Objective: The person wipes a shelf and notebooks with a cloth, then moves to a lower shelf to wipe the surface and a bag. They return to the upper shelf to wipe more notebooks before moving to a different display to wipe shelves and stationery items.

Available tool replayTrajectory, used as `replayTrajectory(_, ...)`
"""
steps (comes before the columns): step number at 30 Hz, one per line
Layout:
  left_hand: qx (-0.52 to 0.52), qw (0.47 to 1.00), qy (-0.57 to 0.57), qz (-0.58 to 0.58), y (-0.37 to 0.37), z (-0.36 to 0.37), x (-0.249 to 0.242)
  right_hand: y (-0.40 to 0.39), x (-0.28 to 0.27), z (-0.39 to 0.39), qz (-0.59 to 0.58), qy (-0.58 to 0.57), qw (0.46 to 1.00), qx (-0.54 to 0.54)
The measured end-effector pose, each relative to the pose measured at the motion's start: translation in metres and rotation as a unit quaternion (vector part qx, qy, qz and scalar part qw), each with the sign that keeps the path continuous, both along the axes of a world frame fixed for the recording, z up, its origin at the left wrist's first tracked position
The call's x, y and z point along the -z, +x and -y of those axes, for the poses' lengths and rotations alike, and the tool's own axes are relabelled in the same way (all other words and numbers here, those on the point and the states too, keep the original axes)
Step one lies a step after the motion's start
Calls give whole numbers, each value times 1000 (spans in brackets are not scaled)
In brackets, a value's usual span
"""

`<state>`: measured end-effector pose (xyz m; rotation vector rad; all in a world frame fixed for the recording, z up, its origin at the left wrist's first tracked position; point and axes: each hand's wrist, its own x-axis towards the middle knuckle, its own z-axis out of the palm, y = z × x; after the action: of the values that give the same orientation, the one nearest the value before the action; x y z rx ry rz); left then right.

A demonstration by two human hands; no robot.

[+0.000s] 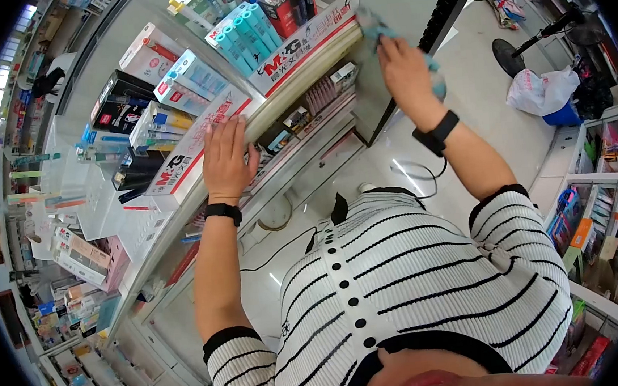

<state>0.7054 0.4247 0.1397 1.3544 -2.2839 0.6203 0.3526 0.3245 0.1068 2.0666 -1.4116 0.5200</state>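
My left hand lies flat with its fingers stretched over a white and red label strip on the front edge of the pen display shelf. My right hand presses a teal and grey patterned cloth at the right end of the shelf. Part of the cloth bunches out beside the wrist, and my palm hides the rest. Behind the strip stand boxes of pens, including a black pen box. Further right are several turquoise markers behind a second label strip.
A black upright post rises close to my right hand. Below the top shelf is a lower shelf of small goods. On the right floor stand a black-based stand, a white plastic bag and a blue bin. Stocked shelves flank my right side.
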Motion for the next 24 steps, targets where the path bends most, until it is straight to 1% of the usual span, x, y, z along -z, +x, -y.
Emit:
replayTrajectory(1, 0, 1000, -2, -2, 1, 0, 1, -2, 25, -2, -8, 46, 999, 5)
replayTrajectory(2, 9, 1000, 1, -6, 1, 1, 1, -4, 39, -5, -9, 45, 999, 5)
replayTrajectory(4, 18, 1000, 4, -9, 2, 0, 1, -5, 50, -14, -88, 209, 974, 16)
replayTrajectory(5, 15, 1000, 8, -11, 1, 0, 1, -7, 49, -15, -86, 208, 974, 16)
replayTrajectory(7, 13, 1000, 13, -12, 2, 2, 1, -12, 38, -16, 2, 132, 990, -45)
replayTrajectory(8, 14, 1000, 6, -11, 2, 2, 2, -11, 21, -22, 4, 134, 990, -43)
replayTrajectory(10, 17, 1000, -2, -8, 2, 2, 2, -12, -16, -29, 75, 86, 991, -65)
replayTrajectory(11, 17, 1000, -4, -8, 2, 2, 2, -14, -23, -31, 132, 125, 981, -68)
replayTrajectory(12, 17, 1000, -6, -7, 1, 2, 1, -14, -25, -32, 133, 125, 981, -67)
replayTrajectory(14, 17, 1000, -6, -9, 1, 2, 2, -14, -27, -34, 253, 146, 951, -105)
replayTrajectory(15, 17, 1000, -6, -10, 1, 2, 2, -13, -28, -36, 254, 146, 950, -105)
replayTrajectory(17, 16, 1000, -7, -10, -1, 1, 0, -8, -33, -39, 308, 139, 935, -111)
replayTrajectory(18, 15, 1000, -8, -11, -1, 1, -1, -6, -37, -39, 309, 141, 934, -112)
replayTrajectory(20, 17, 1000, -7, -13, -2, 1, -2, -1, -47, -37, 336, 75, 933, -106)
replayTrajectory(21, 21, 1000, -5, -17, -2, 0, -2, 3, -51, -32, 338, 77, 932, -107)
replayTrajectory(23, 21, 1000, -2, -20, -2, 1, -2, 9, -56, -14, 340, 28, 933, -113)
replayTrajectory(24, 23, 999, 0, -25, -2, 1, -2, 14, -54, -6, 342, 29, 932, -114)
